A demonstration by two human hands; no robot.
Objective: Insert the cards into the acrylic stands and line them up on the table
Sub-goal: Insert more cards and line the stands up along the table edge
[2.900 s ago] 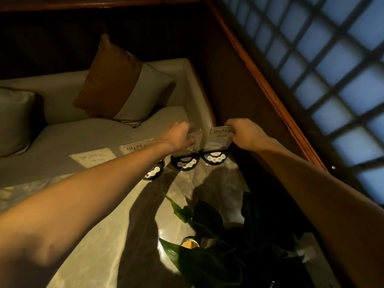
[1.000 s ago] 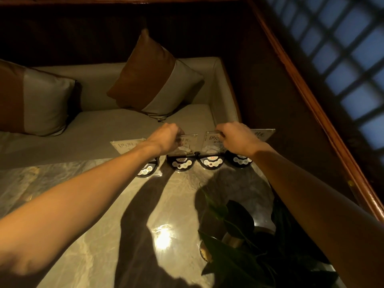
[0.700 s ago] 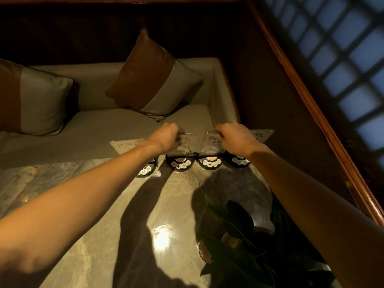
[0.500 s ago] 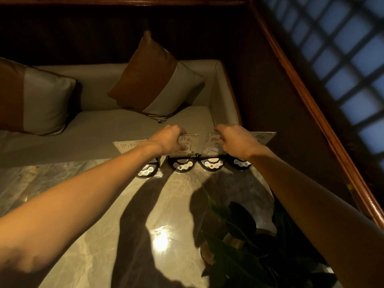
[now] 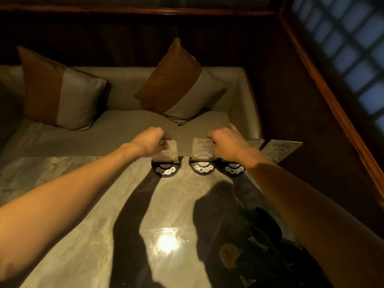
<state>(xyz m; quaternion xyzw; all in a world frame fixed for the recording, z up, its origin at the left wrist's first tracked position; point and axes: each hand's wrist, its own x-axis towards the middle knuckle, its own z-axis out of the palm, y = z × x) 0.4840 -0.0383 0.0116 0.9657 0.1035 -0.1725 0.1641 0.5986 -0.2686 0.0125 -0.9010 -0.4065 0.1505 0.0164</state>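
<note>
**A:** Both arms out over the table (image 5: pixel 87 235), working the far edge. Left hand (image 5: pixel 150 140) has its fingers curled over the top of the left stand (image 5: pixel 166 161), pinching it at the upper rim.

**B:** Top grip makes sense: the round black base stays flat on the marble, so the stand can slide without tipping. And the right hand (image 5: pixel 225 142)?

**A:** Fingers closed over the top of the middle stand (image 5: pixel 202 159). Its card (image 5: pixel 200 145) is already seated; you can read handwriting on it. Whether the left stand holds a card I can't tell; the panel is blurred.

**B:** Two more to the right?

**A:** One base (image 5: pixel 233 169) shows just beside the right wrist, panel mostly hidden. Beyond it, a tilted card (image 5: pixel 280 149) near the table corner; its base is out of sight.

**B:** So the bases sit side by side along the edge nearest the sofa (image 5: pixel 124 129). I'd call this spacing work, one stand per hand to even the gaps.

**A:** Agreed. The plant (image 5: pixel 259 231) sits close under the right arm, worth minding.
</note>
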